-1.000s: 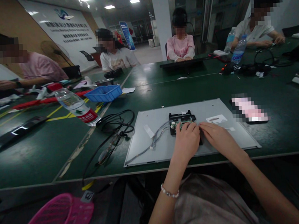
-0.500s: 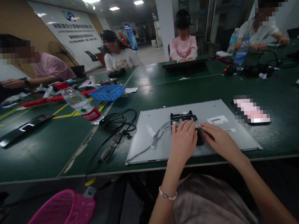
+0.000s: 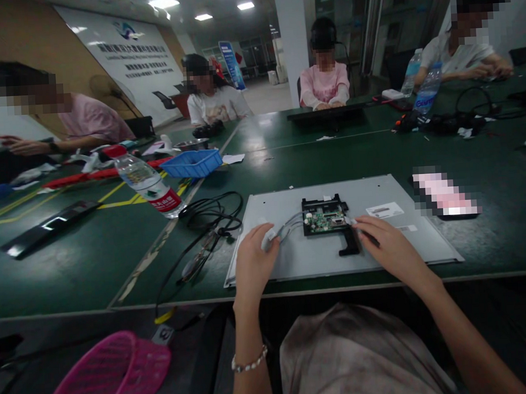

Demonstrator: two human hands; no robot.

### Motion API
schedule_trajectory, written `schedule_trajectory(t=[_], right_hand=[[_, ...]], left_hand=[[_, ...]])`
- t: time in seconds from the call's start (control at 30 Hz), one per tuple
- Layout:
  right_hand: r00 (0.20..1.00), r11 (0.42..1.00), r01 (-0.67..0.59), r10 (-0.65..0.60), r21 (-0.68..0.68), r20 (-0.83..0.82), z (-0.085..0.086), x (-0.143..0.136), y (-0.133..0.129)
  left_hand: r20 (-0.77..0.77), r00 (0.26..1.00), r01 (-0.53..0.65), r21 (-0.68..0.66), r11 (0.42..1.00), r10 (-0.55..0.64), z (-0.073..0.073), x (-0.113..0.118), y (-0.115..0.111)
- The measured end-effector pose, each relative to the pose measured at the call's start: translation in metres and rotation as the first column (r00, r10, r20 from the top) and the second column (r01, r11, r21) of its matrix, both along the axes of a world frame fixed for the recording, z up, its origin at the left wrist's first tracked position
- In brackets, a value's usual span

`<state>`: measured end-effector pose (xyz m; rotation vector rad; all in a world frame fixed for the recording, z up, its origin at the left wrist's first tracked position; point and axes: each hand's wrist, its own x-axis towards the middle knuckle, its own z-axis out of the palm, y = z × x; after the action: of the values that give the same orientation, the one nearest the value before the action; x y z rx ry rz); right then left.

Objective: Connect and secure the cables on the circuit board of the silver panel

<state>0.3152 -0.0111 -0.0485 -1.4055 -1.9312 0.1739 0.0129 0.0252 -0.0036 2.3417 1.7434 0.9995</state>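
Observation:
A flat silver panel [image 3: 293,260] lies on the green table, bearing a black plastic bracket [image 3: 348,248] with a green circuit board [image 3: 323,219] set in it. Thin grey cables [image 3: 292,220] run leftward from the board. My left hand [image 3: 254,257] is left of the board, its thumb and fingers closed round the cables beside a white strip. My right hand [image 3: 384,239] rests at the board's right edge. Its thumb and index finger are pinched together at a small pale bit, too small to name.
A phone [image 3: 445,193] lies right of the panel. Left are black coiled cables [image 3: 211,214], a tilted water bottle [image 3: 150,188], a blue basket [image 3: 193,163] and a long black object [image 3: 48,227]. A pink basket [image 3: 109,375] stands below the table edge. Several people sit around.
My left hand has moved left, off the circuit board and onto the cables, uncovering the board. My right hand has stayed at the board's right edge.

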Motion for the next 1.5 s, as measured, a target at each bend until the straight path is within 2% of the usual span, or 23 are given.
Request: schedule_trajectory(t=[0.17, 0.27, 0.4, 0.57, 0.67, 0.8, 1.03, 1.3, 1.5], right_hand=[[1.000, 1.000, -0.022, 0.022, -0.008, 0.012, 0.000, 0.000, 0.001], [1.000, 1.000, -0.016, 0.017, -0.010, 0.014, 0.001, 0.000, 0.000], [1.000, 1.000, -0.015, 0.015, -0.007, 0.009, 0.000, -0.001, -0.001], [1.000, 1.000, -0.015, 0.015, -0.014, 0.005, 0.000, 0.000, 0.000], [1.000, 1.000, -0.013, 0.013, -0.010, -0.007, 0.001, 0.000, 0.000], [1.000, 1.000, -0.017, 0.017, -0.004, -0.006, 0.001, 0.000, 0.000], [1.000, 1.000, -0.018, 0.018, -0.009, 0.006, 0.001, 0.001, -0.001], [1.000, 1.000, 0.001, -0.001, 0.004, -0.021, 0.002, 0.001, 0.000], [0.999, 0.999, 0.046, -0.046, -0.006, 0.011, 0.004, 0.010, 0.002]], left_hand=[[-0.026, 0.998, -0.054, -0.053, 0.997, 0.053, -0.006, 0.008, 0.006], [-0.055, 0.994, -0.097, 0.013, 0.995, 0.097, -0.005, 0.010, 0.005], [-0.085, 0.991, -0.097, 0.107, 0.990, 0.106, 0.000, 0.018, -0.008], [-0.163, 0.982, -0.086, 0.041, 0.995, 0.092, 0.000, 0.038, -0.026], [-0.125, 0.987, -0.091, 0.049, 0.995, 0.096, -0.002, 0.044, -0.026], [-0.073, 0.991, -0.109, 0.098, 0.989, 0.116, -0.004, 0.042, -0.018], [-0.168, 0.975, -0.151, -0.010, 0.989, 0.147, -0.012, 0.037, -0.008], [-0.117, 0.985, -0.133, -0.015, 0.991, 0.130, -0.013, 0.034, -0.006], [-0.002, 0.999, -0.042, 0.099, 0.994, 0.043, -0.005, 0.032, -0.015]])
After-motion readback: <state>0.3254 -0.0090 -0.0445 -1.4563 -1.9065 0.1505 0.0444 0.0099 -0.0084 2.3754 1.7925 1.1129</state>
